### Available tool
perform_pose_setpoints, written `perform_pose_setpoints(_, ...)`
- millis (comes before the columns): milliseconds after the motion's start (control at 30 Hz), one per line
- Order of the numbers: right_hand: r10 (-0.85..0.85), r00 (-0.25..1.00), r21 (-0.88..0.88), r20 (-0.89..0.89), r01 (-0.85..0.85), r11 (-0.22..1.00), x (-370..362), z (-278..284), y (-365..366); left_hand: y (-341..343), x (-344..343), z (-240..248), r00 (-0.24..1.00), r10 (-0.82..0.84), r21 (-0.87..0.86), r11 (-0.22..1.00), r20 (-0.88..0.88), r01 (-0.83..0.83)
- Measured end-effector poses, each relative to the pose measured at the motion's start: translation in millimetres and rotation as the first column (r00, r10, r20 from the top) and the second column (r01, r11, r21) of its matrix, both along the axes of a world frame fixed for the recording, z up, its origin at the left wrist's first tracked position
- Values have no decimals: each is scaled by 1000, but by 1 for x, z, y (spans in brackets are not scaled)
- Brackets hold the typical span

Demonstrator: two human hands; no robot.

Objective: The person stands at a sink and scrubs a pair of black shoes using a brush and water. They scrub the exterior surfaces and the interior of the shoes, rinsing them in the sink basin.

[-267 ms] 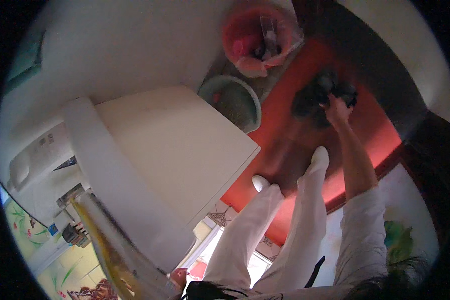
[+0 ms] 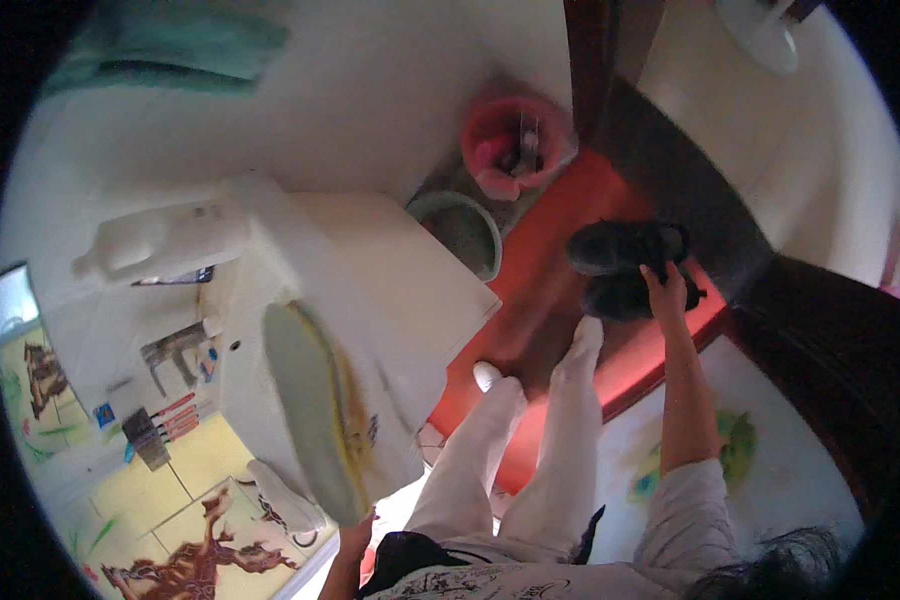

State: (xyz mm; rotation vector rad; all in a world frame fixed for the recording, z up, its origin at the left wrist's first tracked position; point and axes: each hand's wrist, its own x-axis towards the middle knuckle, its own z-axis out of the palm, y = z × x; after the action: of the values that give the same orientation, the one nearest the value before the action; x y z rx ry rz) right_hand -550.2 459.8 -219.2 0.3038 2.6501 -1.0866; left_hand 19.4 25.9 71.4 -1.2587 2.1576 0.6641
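A pair of black shoes (image 2: 615, 247) hangs side by side over the red floor at the right. My right hand (image 2: 668, 288) is closed around their near end. At the lower left my left hand (image 2: 356, 532) grips the bottom end of a pale shoe (image 2: 310, 410). Its long flat grey-green sole stands upright toward me, bordered by a yellow edge. Blurred blue marks and a yellowish patch show beside that edge. The fingers of the left hand are mostly hidden behind the shoe.
A white box-like unit (image 2: 390, 260) stands left of my legs, with a white plastic bottle (image 2: 170, 240) near it. Behind it are a green basin (image 2: 497, 240) and a lined pink bin (image 2: 470, 125). Dark wood trim (image 2: 690, 170) borders the red floor (image 2: 540, 250).
The head view has shifted. The black shoes, smeared before, now show clearly as a pair. The pale shoe has turned so its sole faces me.
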Motion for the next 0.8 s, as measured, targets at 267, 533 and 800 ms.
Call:
perform_pose_setpoints(267, -171, 982, -653, 77, 179, 736, -34, 346, -25, 10, -41, 54, 952, 65, -161, 980, -300, -118)
perform_pose_setpoints(533, -52, 994, -730, -94, -33, 683, 36, 573, -150, -7, -17, 58, 822, 291, -6, 941, -490, -337)
perform_pose_setpoints(800, 325, 938, -833, 120, -83, 547, 189, 625, -358, -62, -34, 122, 764, 373, 214, 928, -526, -306)
